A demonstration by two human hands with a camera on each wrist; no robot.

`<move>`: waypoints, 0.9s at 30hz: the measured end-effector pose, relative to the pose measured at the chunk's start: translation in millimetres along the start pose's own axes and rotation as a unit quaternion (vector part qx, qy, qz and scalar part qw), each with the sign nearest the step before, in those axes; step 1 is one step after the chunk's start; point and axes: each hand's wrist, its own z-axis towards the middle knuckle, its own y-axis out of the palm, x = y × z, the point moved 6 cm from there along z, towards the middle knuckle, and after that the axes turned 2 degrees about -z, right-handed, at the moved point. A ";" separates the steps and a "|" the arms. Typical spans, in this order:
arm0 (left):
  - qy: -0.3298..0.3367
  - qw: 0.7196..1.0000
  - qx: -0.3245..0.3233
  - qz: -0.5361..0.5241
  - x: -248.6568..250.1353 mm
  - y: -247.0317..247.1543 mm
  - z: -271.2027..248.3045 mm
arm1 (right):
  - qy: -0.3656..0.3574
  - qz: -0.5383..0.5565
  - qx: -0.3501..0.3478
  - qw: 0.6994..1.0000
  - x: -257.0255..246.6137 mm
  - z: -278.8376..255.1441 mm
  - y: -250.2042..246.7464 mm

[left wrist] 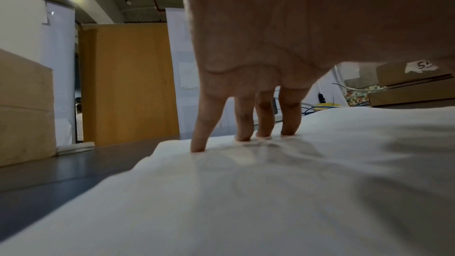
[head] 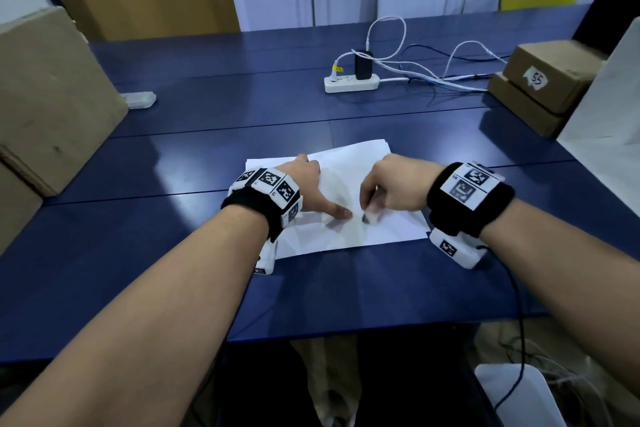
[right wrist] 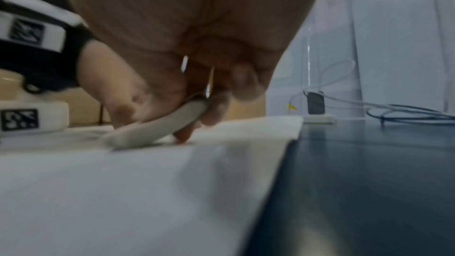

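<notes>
Right grip [head: 398,184] pinches white eraser [head: 370,218], tip on paper [head: 349,156] | left grip [head: 308,184] flat, pressing paper alongside

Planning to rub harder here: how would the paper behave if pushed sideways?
Probably floppy: the paper ripples beside the left hand. Likely slides easily, since the table looks glossy. Light, so the eraser may drag it.
</notes>
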 end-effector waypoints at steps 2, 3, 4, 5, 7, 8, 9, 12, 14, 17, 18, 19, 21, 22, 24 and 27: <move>-0.006 1.000 -0.001 0.008 5.3 -1.1 -1.8 | 0.025 -0.039 0.072 0.996 7.3 5.1 -10.9; -0.010 1.000 -0.003 0.007 6.8 -0.8 -2.4 | 0.031 -0.043 0.082 0.995 10.0 6.7 -13.5; -0.013 1.000 -0.004 0.006 7.5 0.2 -2.4 | 0.027 -0.032 0.068 0.997 11.2 6.5 -12.5; -0.015 1.000 -0.003 0.005 7.6 1.1 -2.0 | 0.016 -0.014 0.033 0.999 9.9 4.7 -8.5; -0.018 1.000 0.000 0.006 6.7 1.9 -1.5 | -0.013 0.011 -0.052 0.999 0.9 -4.2 2.2; -0.018 1.000 0.001 0.006 6.7 1.9 -1.2 | -0.019 0.012 -0.068 0.997 -2.0 -7.0 5.2; -0.018 1.000 0.001 0.006 6.7 1.8 -1.2 | -0.018 0.007 -0.054 0.998 -2.1 -5.9 4.6; -0.015 1.000 0.001 0.005 8.8 0.4 -2.1 | 0.014 -0.051 0.060 0.997 8.8 3.5 -10.4; -0.015 1.000 0.000 0.002 8.3 1.0 -2.2 | 0.015 -0.048 0.070 0.996 13.1 6.5 -12.7; -0.016 1.000 0.007 0.002 6.6 1.4 -2.0 | -0.009 0.011 -0.033 0.999 5.7 -0.4 1.5; -0.015 1.000 0.009 0.003 6.7 0.9 -1.8 | -0.014 0.017 -0.058 0.998 1.2 -3.8 5.7; -0.016 1.000 0.009 0.002 6.9 0.9 -1.8 | -0.015 0.016 -0.055 0.998 -0.6 -3.9 7.1; -0.016 1.000 0.009 0.002 8.3 0.6 -1.8 | 0.003 -0.012 0.011 1.000 3.8 1.1 -0.3; -0.017 1.000 0.009 0.004 8.5 0.3 -2.0 | 0.018 -0.041 0.044 0.998 8.4 3.9 -4.9; -0.019 1.000 0.008 0.003 8.5 0.8 -2.0 | 0.024 -0.043 0.065 0.997 12.9 5.5 -9.5; -0.020 1.000 0.010 0.001 8.3 0.7 -1.7 | -0.006 0.016 -0.033 0.999 7.3 -1.9 2.1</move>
